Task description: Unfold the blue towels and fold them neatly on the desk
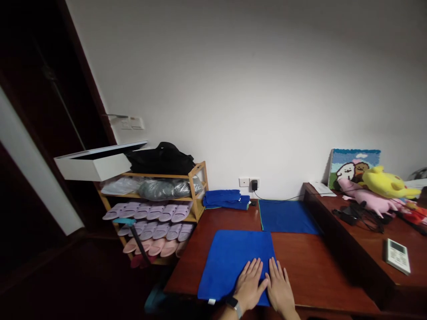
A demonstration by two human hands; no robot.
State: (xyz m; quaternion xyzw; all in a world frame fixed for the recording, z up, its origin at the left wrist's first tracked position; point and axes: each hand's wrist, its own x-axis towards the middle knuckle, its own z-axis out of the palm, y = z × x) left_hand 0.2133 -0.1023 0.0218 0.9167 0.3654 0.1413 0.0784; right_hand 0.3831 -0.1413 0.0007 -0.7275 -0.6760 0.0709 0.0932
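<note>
A blue cloth (233,253) lies spread on the reddish-brown wooden table (310,266), with a small white tag at its near edge. My left hand (250,282) rests flat on the cloth's right part, fingers stretched out, a watch on the wrist. Beside it, my right hand (278,282) lies flat over the cloth's right edge, its fingers extended too. Neither hand grips anything. Farther back on the table is another flat blue cloth (287,217). To its left, against the wall, sit several folded blue cloths (225,199) in a pile.
A wooden shoe rack (198,191) with several slippers stands at the left, a black bag (163,160) and white box (96,166) on top. A raised ledge at the right bears plush toys (383,182), cables and a calculator-like device (398,255). A charger (254,184) is plugged into the wall.
</note>
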